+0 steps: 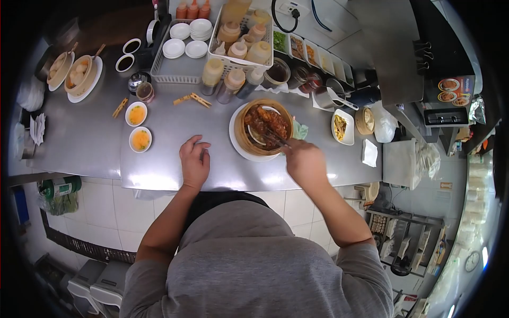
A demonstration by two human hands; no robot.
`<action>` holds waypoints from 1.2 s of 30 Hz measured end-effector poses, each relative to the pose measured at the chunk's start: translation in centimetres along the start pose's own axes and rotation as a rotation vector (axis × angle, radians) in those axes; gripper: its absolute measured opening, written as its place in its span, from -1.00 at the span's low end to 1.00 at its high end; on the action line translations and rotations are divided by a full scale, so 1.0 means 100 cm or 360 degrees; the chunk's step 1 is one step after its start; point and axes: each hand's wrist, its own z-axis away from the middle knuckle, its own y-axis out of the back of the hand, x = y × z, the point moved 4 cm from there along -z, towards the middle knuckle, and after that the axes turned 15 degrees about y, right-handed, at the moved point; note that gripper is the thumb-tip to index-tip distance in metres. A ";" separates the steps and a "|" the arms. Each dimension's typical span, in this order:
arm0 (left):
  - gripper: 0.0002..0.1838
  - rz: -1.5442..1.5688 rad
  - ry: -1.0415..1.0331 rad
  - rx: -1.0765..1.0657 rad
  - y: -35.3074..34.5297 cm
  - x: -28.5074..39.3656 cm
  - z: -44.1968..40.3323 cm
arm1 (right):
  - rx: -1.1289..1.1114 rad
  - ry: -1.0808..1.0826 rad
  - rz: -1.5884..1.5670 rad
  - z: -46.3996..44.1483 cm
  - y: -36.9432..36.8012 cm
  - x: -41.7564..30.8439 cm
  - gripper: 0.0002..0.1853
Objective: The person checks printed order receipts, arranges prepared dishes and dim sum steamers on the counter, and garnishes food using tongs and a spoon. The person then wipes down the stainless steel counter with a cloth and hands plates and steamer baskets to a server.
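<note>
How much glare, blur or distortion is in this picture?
Head view throughout: the shiny grey metal counter glares white near its front edge; the bare right hand looks slightly soft, while the round tan bamboo steamer reads clearly; fisheye distortion strengthens towards the black corners.

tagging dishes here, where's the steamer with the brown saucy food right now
In the head view, the steamer sits on a white plate just right of centre, below the squeeze bottles, with the right hand at its lower right.
</note>
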 end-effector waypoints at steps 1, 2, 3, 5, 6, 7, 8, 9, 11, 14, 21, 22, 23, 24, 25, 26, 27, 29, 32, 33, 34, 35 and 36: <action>-0.80 0.0000 -0.0011 -0.0013 0.001 0.000 0.000 | 0.0041 -0.0032 -0.0002 0.001 0.010 0.003 -0.85; -0.80 0.0001 -0.0023 -0.0025 0.001 0.000 -0.001 | 0.0083 -0.0064 -0.0002 0.000 0.028 0.004 -0.85; -0.81 0.0002 -0.0034 -0.0036 0.001 0.001 -0.001 | 0.0125 -0.0094 -0.0002 -0.001 0.045 0.004 -0.85; -0.81 0.0022 -0.0035 -0.0058 0.001 -0.001 -0.002 | 0.0111 -0.0072 0.0141 -0.008 0.077 -0.003 -0.81; -0.81 0.0030 -0.0035 -0.0070 0.002 -0.001 -0.002 | 0.0103 -0.0062 0.0209 -0.011 0.084 -0.005 -0.79; -0.81 0.0037 -0.0042 -0.0077 0.002 -0.002 -0.002 | 0.0101 0.0088 0.0247 -0.016 0.083 -0.008 -0.81; -0.81 0.0043 -0.0050 -0.0084 0.002 -0.002 -0.002 | 0.0100 0.0237 0.0284 -0.023 0.081 -0.010 -0.82; -0.81 0.0047 -0.0057 -0.0088 0.002 -0.002 -0.002 | 0.0099 0.0389 0.0319 -0.030 0.077 -0.010 -0.82; -0.81 0.0063 -0.0060 -0.0097 0.002 -0.003 -0.002 | -0.0084 0.0610 0.0471 -0.036 0.052 -0.001 -0.73; -0.81 0.0080 -0.0062 -0.0078 0.003 -0.004 -0.002 | -0.0231 0.0791 0.0593 -0.040 0.028 0.002 -0.71; -0.81 0.0104 -0.0069 -0.0090 0.003 -0.006 -0.003 | -0.0255 0.0522 0.0450 -0.027 0.052 -0.016 -0.84; -0.81 0.0090 -0.0076 -0.0090 0.003 -0.006 -0.003 | -0.0296 0.0447 0.0448 -0.023 0.054 -0.020 -0.85; -0.81 0.0079 -0.0087 -0.0094 0.003 -0.006 -0.003 | -0.0340 0.0449 0.0464 -0.019 0.047 -0.021 -0.86; -0.81 0.0069 -0.0103 -0.0101 0.002 -0.006 -0.003 | -0.0383 0.0445 0.0482 -0.013 0.032 -0.019 -0.86; -0.81 0.0082 -0.0105 -0.0103 0.001 -0.005 -0.003 | -0.0425 0.0442 0.0499 -0.008 0.018 -0.016 -0.87; -0.81 0.0094 -0.0106 -0.0101 0.002 -0.005 -0.004 | -0.0408 0.0469 0.0514 -0.006 0.009 -0.013 -0.87; -0.81 0.0103 -0.0105 -0.0097 0.002 -0.006 -0.004 | -0.0401 0.0479 0.0536 -0.004 0.004 -0.010 -0.87; -0.81 0.0104 -0.0098 -0.0105 0.003 -0.005 -0.004 | -0.0389 0.0503 0.0574 -0.002 -0.005 -0.008 -0.87; -0.81 0.0092 -0.0085 -0.0120 0.003 -0.005 -0.004 | -0.0376 0.0555 0.0601 0.004 -0.011 -0.005 -0.86; -0.81 0.0088 -0.0082 -0.0124 0.002 -0.004 -0.004 | -0.0351 0.0545 0.0555 0.007 -0.013 -0.001 -0.86; -0.82 0.0088 -0.0087 -0.0123 0.002 -0.005 -0.004 | -0.0326 0.0539 0.0510 0.008 -0.014 0.002 -0.86; -0.82 0.0087 -0.0090 -0.0120 0.002 -0.006 -0.005 | -0.0301 0.0536 0.0463 0.009 -0.013 0.004 -0.86; -0.82 0.0085 -0.0092 -0.0116 0.002 -0.007 -0.005 | -0.0244 0.0505 0.0414 0.009 -0.010 0.006 -0.86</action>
